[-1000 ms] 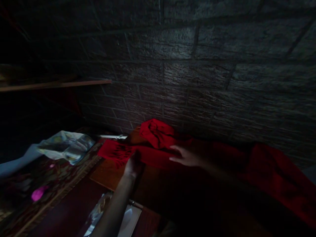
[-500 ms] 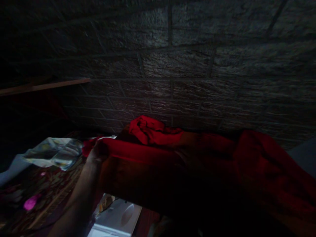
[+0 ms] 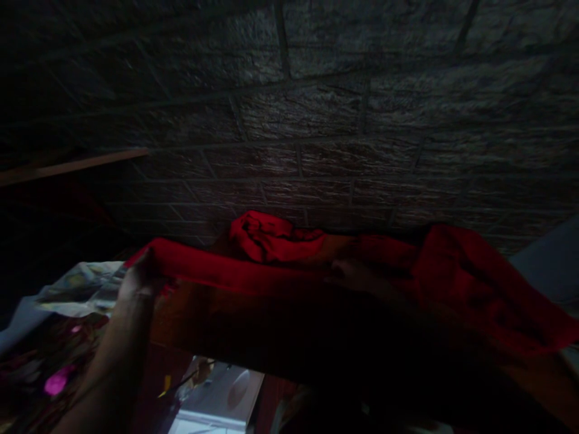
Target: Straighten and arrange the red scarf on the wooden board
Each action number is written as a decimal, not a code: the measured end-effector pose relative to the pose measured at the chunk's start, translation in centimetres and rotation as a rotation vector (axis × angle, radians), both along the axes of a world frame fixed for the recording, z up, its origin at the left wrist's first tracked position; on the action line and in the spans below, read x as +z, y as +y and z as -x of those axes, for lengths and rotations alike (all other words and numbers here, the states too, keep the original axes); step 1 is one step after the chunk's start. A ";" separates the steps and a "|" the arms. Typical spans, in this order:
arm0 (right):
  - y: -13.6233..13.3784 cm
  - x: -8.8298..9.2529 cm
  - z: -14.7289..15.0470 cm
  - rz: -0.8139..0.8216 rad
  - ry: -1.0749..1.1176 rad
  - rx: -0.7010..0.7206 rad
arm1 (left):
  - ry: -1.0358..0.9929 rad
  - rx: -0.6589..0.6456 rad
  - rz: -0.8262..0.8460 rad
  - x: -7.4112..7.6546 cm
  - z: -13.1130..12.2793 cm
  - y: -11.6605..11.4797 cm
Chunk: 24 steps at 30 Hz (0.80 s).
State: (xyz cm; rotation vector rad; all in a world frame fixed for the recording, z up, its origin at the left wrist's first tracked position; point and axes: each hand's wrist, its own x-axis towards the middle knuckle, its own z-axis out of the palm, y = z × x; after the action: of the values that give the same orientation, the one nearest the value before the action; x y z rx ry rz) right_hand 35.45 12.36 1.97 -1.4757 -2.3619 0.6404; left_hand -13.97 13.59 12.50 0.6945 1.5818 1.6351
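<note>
Stretching of the red cloth strip: its long axis was run left to right, roughly along the foot of the brick-patterned wall, over the wooden tabletop; whether its middle was touched by the wood could not be told.
Left hand: the strip's left end was gripped by the left hand, its fingers curled round the cloth, so that the rest of the strip was placed to its right.
Right hand: beside the strip's shadowed right part the right hand was seen, with the visible cloth set out to its left; whether anything was pinched by it could not be told.
Nearer hand: the left end was met by the left hand; the right part was neared by the right.
Crumpled red cloth: on the far side of the strip, close to the wall, this bundle was left untouched by either hand.
Larger red cloth: to the right of the right hand this piece was spread; any join with the strip was hidden by darkness.
</note>
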 end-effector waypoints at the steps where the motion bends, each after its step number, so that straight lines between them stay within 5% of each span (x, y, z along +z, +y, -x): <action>1: 0.2 0.5 -0.7 0.035 0.000 0.033 | -0.051 0.027 -0.018 0.6 -0.3 -0.1; 5: -0.3 2.2 -2.8 0.217 -0.025 0.230 | -0.278 0.086 -0.241 4.3 -2.0 0.1; 9: -1.4 5.0 -2.2 0.463 0.091 0.384 | -0.294 -0.073 -0.369 10.1 -5.6 1.2; 12: -1.1 9.5 0.8 0.358 0.450 0.187 | -0.213 -0.338 -0.442 14.6 -10.2 1.6; 15: -0.1 15.9 4.8 0.177 0.847 0.080 | -0.075 -0.542 -0.461 17.5 -16.1 1.0; 19: 1.0 23.2 8.3 0.210 1.191 0.158 | 0.026 -0.860 -0.411 17.9 -23.0 -0.2; 24: 1.6 26.1 8.5 0.310 1.376 -0.029 | 0.046 -1.113 -0.398 15.8 -26.9 0.0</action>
State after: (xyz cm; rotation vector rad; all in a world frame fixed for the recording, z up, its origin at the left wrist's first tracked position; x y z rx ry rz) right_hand 26.97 13.99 28.04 -0.6609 -1.1693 1.4336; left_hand 12.98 13.57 28.33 1.4789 0.6048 1.0379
